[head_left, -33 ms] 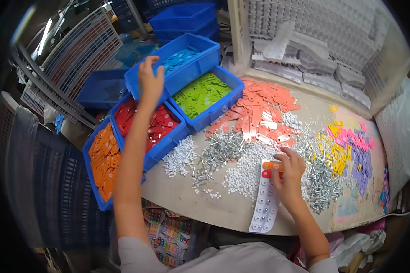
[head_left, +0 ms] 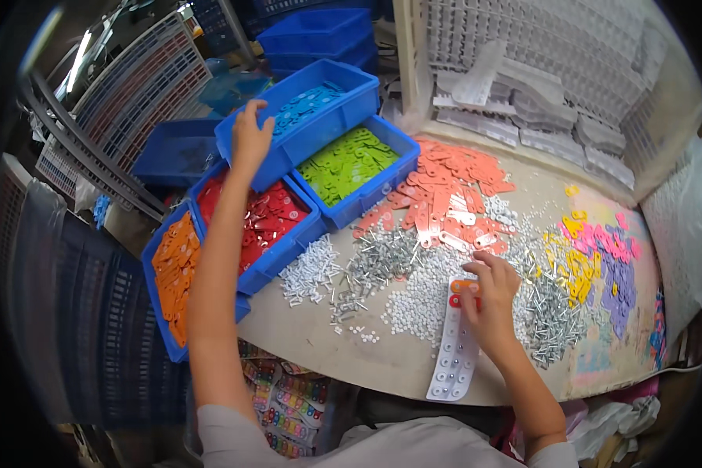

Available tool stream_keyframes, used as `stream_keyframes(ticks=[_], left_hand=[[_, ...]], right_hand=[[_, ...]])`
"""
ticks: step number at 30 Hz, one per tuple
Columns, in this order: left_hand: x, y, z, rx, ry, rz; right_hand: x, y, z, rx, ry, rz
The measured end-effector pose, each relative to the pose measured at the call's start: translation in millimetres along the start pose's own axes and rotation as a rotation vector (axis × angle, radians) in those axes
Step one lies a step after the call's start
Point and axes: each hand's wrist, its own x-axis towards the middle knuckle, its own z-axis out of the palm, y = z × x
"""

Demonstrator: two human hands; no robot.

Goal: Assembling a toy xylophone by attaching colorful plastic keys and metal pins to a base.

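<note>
My left hand (head_left: 251, 142) is at the near left rim of a blue bin (head_left: 295, 148) of blue plastic pieces (head_left: 308, 105). Its fingers are bent and apart, with nothing visible between them. On the table, my right hand (head_left: 493, 300) lies over the right edge of a white strip (head_left: 451, 343) lined with round studs. Thumb and fingers are spread there, and no loose piece shows between them. At the strip's far end sit an orange piece (head_left: 462, 286) and a red piece (head_left: 455, 301), the latter partly hidden by the thumb.
More blue bins hold green pieces (head_left: 351, 164), red pieces (head_left: 269, 226) and orange pieces (head_left: 175, 281). Piles of coral pieces (head_left: 456, 175), metal pins (head_left: 382, 253) and white caps (head_left: 417, 304) cover the table. White strips (head_left: 522, 101) stack behind; purple pieces (head_left: 620, 285) lie right.
My left hand has drawn slightly left along the bin rim. My right hand has shifted a little left over the strip, toward its orange and red pieces.
</note>
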Motion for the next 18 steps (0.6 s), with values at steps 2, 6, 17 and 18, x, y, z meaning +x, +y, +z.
stream_keyframes(ticks=[2, 6, 17, 18], left_hand=[[16.9, -40.2, 5.6, 0.041, -0.176, -0.144], [40.0, -85.8, 26.6, 0.150, -0.735, -0.203], [39.6, -87.6, 47.3, 0.108, -0.869, -0.288], [39.5, -89.2, 46.9, 0.117, -0.918, -0.209]], right_hand=[[27.4, -16.7, 6.8, 0.046, 0.014, -0.134], [93.1, -43.7, 31.8, 0.097, 0.039, -0.295], [277.1, -41.7, 178.6, -0.032, -0.482, -0.124], [282.1, -51.0, 180.1, -0.088, -0.571, -0.028]])
